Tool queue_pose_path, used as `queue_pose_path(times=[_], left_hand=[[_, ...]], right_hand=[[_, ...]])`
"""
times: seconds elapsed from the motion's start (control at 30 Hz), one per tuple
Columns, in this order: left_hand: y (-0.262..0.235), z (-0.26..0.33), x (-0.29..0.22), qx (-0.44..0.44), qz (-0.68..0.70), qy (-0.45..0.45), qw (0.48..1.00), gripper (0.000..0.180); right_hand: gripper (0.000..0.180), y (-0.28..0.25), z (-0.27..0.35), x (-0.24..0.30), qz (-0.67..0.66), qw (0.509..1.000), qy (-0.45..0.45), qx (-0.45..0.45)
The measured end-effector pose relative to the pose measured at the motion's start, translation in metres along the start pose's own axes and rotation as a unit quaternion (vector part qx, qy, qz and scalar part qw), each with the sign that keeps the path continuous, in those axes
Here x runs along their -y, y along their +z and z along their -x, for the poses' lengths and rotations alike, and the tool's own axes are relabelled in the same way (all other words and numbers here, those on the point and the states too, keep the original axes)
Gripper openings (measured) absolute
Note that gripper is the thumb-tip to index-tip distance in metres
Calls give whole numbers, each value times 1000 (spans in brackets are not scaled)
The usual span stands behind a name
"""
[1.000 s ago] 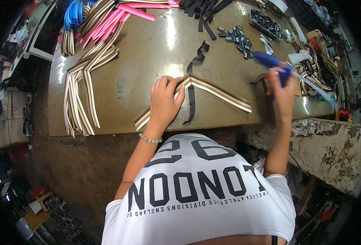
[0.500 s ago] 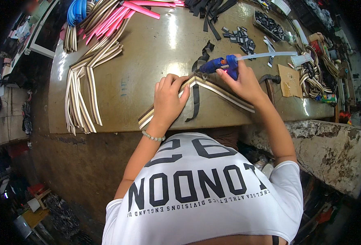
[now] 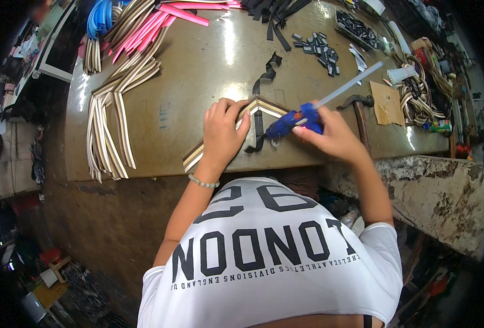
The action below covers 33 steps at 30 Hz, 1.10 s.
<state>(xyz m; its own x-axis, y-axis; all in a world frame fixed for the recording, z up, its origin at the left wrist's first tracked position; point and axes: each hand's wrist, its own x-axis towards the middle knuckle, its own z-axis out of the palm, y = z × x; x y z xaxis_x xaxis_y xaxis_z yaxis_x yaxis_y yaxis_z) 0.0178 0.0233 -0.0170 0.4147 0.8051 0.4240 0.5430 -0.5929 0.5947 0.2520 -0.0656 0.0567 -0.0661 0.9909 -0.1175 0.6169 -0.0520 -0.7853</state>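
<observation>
A brown, cream and white striped strap [image 3: 272,107], bent to a peak, lies near the table's front edge. My left hand [image 3: 222,131] grips its left arm close to the bend, thumb and fingers pressed together on it. A thin black ribbon [image 3: 259,126] runs under the peak, its twisted far end on the table beyond and its near end toward me. My right hand [image 3: 337,135] is wrapped round a blue hot glue gun [image 3: 294,122], with a long translucent glue stick [image 3: 351,83] out of its back. The nozzle points at the ribbon's near part; whether it touches is unclear. The gun hides the strap's right arm.
Bundled striped straps [image 3: 110,131] lie at the left, below pink straps [image 3: 184,15] and blue ones [image 3: 99,22]. Black ribbons [image 3: 277,16], small black labels [image 3: 321,52] and a filled tray [image 3: 357,30] sit at the back. A hammer [image 3: 360,120] and cardboard [image 3: 387,104] lie right.
My right hand has brought the glue gun from beyond the strap's peak toward me, beside the ribbon's near part. The glue stick has tilted upward. My left hand stays on the strap.
</observation>
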Motion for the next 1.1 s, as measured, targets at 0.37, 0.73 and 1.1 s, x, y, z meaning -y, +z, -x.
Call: queue_pose_path(times=[0.37,0.73,1.1], left_hand=[[-17,2,-10,106,-30,4,994,49],[-17,8,-12,143,-82,26,986,83],[-16,7,-13,149,-68,39,986,82]], right_hand=[[60,-102,111,-152,196,732,410,-507],[26,-71,-16,-90,113,931,77,-339],[20,-46,-105,-102,385,883,13,-267]])
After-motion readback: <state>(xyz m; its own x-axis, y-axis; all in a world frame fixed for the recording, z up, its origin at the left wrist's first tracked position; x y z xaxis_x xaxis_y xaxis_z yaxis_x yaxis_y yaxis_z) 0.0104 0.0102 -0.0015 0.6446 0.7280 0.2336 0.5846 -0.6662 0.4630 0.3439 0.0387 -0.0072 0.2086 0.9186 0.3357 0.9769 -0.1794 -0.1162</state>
